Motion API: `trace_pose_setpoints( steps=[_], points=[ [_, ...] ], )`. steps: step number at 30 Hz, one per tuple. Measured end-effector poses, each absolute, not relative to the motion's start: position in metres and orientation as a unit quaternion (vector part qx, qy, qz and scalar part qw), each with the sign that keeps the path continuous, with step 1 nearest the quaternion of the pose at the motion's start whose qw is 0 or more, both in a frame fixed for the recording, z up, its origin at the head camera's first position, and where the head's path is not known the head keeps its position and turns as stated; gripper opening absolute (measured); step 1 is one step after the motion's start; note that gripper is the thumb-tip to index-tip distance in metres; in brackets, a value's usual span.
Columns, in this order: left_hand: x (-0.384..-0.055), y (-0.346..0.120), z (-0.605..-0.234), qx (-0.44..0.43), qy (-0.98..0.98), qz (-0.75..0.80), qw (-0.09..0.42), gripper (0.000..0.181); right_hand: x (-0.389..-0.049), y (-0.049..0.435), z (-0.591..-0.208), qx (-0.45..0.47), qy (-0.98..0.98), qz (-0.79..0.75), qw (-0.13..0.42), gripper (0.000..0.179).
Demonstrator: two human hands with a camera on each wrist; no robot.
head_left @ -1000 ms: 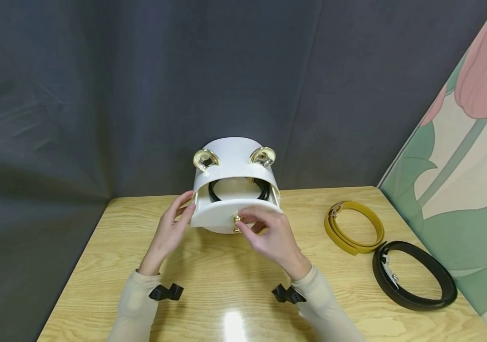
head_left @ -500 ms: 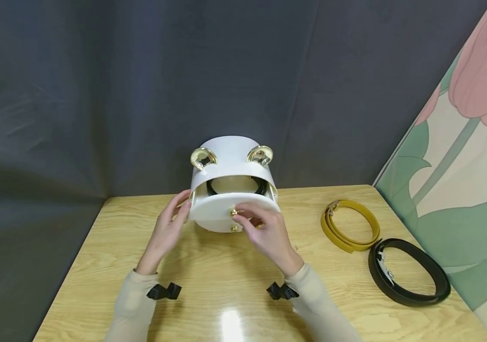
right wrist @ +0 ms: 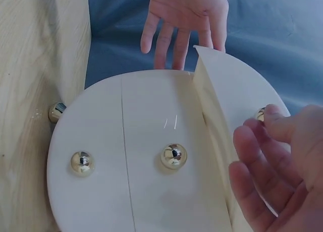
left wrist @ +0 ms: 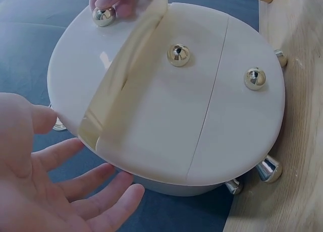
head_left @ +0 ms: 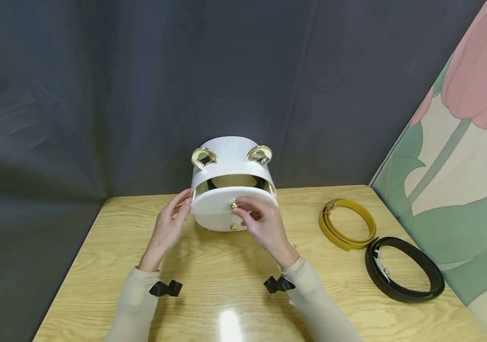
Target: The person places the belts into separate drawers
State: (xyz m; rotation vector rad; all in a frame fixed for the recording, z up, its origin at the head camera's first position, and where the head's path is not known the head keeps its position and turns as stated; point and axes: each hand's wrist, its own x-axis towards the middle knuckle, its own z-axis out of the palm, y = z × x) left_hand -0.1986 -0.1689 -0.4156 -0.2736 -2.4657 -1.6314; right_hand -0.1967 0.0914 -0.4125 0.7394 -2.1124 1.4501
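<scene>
A white rounded drawer box (head_left: 230,151) with two gold ear-shaped rings stands at the back of the table. Its top drawer (head_left: 211,202) sticks out a little, with part of a black coiled strap (head_left: 260,183) showing inside. My right hand (head_left: 266,230) pinches that drawer's round gold knob (left wrist: 104,17) between thumb and fingers. On the left side of the box, my left hand (head_left: 168,232) has its fingers spread, the tips at the edge of the box. In the left wrist view the two lower drawers, each with a gold knob (left wrist: 178,55), sit flush.
To the right on the wooden table (head_left: 209,294) lie a coiled mustard-yellow belt (head_left: 367,216) and a coiled black belt (head_left: 433,273) with a silver buckle. A dark curtain (head_left: 200,71) hangs behind, and a flower-patterned cloth (head_left: 453,190) borders the right side.
The top drawer has slid further into the box with my right hand at its knob, so less of the black strap shows. My left hand has stayed at the box's side.
</scene>
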Motion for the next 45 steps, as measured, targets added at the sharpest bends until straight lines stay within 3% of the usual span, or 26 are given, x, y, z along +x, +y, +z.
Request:
trace_pose_setpoints(
  steps=[8,19,33,45],
  points=[
    [-0.2,-0.168,-0.419,-0.074,-0.828,-0.547,0.096,0.047,-0.202,0.087,-0.412,0.228,-0.766,0.542,0.259,0.019],
    [-0.202,-0.163,-0.422,-0.06,-0.822,-0.549,0.138,0.042,-0.216,0.078,-0.426,0.21,-0.733,0.556,0.333,0.02],
    [-0.211,-0.157,-0.423,-0.062,-0.809,-0.563,0.157,0.045,-0.225,0.075,-0.429,0.215,-0.739,0.564,0.3,0.02],
    [-0.217,-0.152,-0.432,-0.066,-0.817,-0.526,0.227,0.039,-0.228,0.066,-0.434,0.216,-0.736,0.571,0.293,0.02]
  ],
)
